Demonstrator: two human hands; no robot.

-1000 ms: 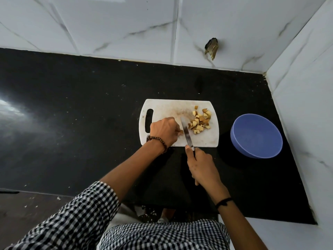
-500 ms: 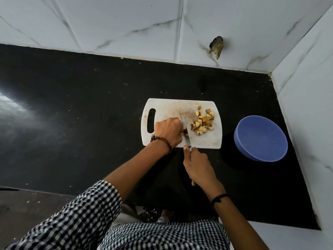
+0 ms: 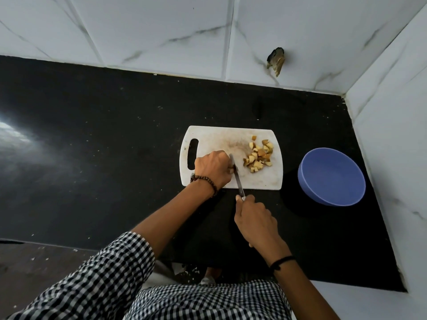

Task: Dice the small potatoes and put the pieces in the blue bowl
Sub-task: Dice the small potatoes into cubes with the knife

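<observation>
Black counter (image 3: 115, 135), white board (image 3: 231, 139): left hand (image 3: 212, 168) curled on a potato piece (image 3: 232, 170), right hand (image 3: 255, 219) around the knife (image 3: 237, 177).

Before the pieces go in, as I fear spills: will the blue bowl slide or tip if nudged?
The blue bowl looks empty and plastic-like, so it is probably light and easy to shove on the glossy black counter. It sits wide and low, so it would more likely slide than tip.
</observation>
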